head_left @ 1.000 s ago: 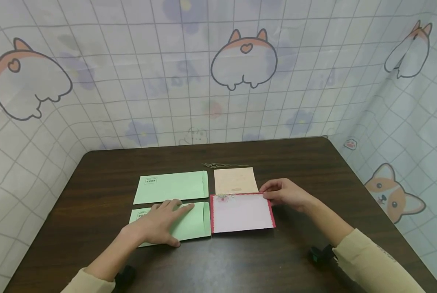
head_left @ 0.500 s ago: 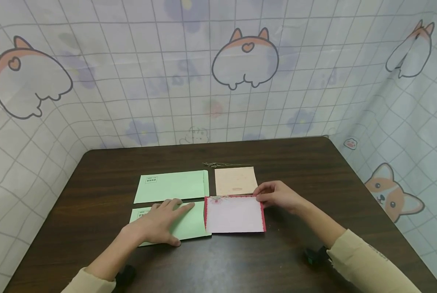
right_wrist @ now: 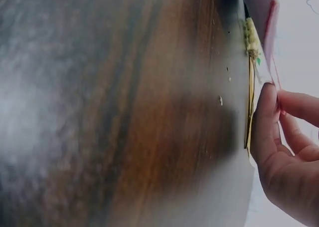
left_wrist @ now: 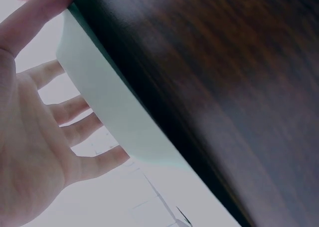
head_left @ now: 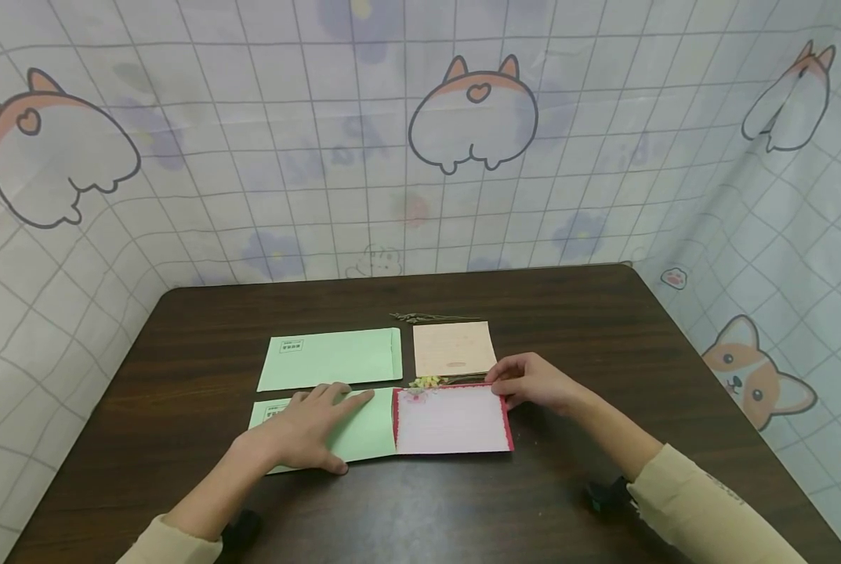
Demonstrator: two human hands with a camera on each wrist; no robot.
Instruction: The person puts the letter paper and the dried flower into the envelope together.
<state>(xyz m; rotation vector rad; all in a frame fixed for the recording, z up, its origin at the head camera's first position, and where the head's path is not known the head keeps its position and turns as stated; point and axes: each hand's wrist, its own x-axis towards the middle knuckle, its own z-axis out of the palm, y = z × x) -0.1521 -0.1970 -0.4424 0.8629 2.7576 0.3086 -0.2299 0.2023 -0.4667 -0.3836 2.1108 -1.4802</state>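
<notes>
In the head view my left hand point(head_left: 310, 427) rests with spread fingers on the nearer mint-green envelope point(head_left: 364, 439), and the left wrist view shows straight fingers on that envelope point(left_wrist: 104, 87). Thumb and fingers of my right hand point(head_left: 533, 384) pinch the far right corner of a red-bordered white card point(head_left: 451, 423). The card lies low over the table, its left edge meeting the envelope's right end; I cannot tell whether it is over or inside. A dried yellow flower sprig point(head_left: 429, 382) shows just beyond the card's far edge, under my right hand in the right wrist view.
A second green envelope point(head_left: 331, 360) lies farther back, beside a square beige card point(head_left: 453, 348). Behind the beige card is a thin dried sprig point(head_left: 420, 318). The dark wooden table point(head_left: 568, 313) is backed by a patterned curtain point(head_left: 364, 157).
My right hand has shifted the red-bordered card left against the green envelope, then slightly toward me. The yellow sprig has come into view behind it. My left hand has stayed in place.
</notes>
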